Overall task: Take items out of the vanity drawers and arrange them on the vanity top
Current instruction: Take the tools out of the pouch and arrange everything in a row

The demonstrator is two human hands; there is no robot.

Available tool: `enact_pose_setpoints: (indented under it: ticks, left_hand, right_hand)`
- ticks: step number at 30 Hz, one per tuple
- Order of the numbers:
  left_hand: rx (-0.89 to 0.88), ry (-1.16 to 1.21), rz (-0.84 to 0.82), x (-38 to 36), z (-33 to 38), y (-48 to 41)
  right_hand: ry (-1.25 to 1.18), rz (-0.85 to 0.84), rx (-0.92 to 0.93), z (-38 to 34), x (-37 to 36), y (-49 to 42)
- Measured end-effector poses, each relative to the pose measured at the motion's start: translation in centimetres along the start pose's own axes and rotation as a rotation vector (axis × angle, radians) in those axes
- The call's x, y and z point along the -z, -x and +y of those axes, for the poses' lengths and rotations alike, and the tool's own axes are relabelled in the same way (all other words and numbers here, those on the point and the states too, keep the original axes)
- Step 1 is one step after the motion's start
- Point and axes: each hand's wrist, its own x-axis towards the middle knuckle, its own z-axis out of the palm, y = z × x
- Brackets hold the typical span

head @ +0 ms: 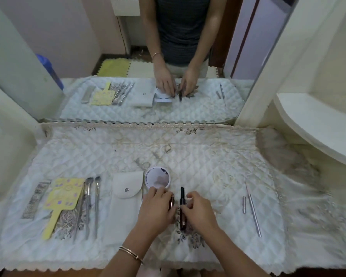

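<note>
On the quilted white vanity cloth (208,160) lie a metal comb (35,199), a yellow hand mirror (63,198), several silver brushes (91,204), a white snap pouch (124,202) and a round compact mirror (157,177). My left hand (155,209) is closed around a small dark reddish tube (171,202), mostly hidden. My right hand (200,210) pinches a slim black pen-like stick (182,198) that lies pointing away from me. The two hands are close together at the front centre.
Two thin silver tools (252,210) lie to the right. A large mirror (148,56) stands behind the cloth and reflects the scene. A cream curved shelf (316,132) juts in at the right, and a cabinet side (6,148) stands at the left.
</note>
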Motion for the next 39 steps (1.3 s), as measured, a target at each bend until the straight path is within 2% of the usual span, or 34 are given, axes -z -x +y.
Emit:
enact_pose_setpoints:
  ticks: [6,12,14,18,20,22,25,31,36,39]
  left_hand:
    - [-0.134,-0.087,-0.001,-0.7,-1.3,0.4]
    - [-0.192,-0.054,0.063,-1.0,-1.4,0.3]
    - [-0.211,-0.049,0.101,-0.6,-0.7,0.1]
    - [-0.214,-0.001,0.067,0.5,2.8,-0.8]
    - [-0.276,0.071,-0.022,0.5,5.5,-1.6]
    - [-0.348,0.108,-0.142,0.2,8.5,-2.8]
    - [-0.390,0.113,-0.213,-1.0,12.8,-4.5]
    - [-0.373,0.162,-0.239,-3.6,17.2,-6.5]
    - [-0.384,0.261,-0.136,-4.0,17.1,-6.9]
    - [-0.324,0.226,-0.222,-3.1,16.8,-6.2]
  right_hand:
    - [-0.040,0.046,-0.013,-0.3,-0.9,0.7]
    - [-0.136,0.130,-0.052,1.8,0.8,2.1]
    - [-0.157,0.191,-0.105,3.3,2.3,2.7]
    - [-0.119,0.400,-0.183,6.8,5.5,3.6]
    - [-0.117,0.456,-0.217,8.2,7.2,3.6]
    - [-0.086,0.450,-0.249,9.4,8.6,3.2]
    - [-0.066,0.397,-0.277,11.0,10.1,2.5]
    - [-0.001,0.198,-0.285,12.5,11.6,0.6]
    - [0.039,0.135,-0.225,12.3,11.8,0.0]
    - [0.053,0.122,-0.197,11.8,11.7,-0.2]
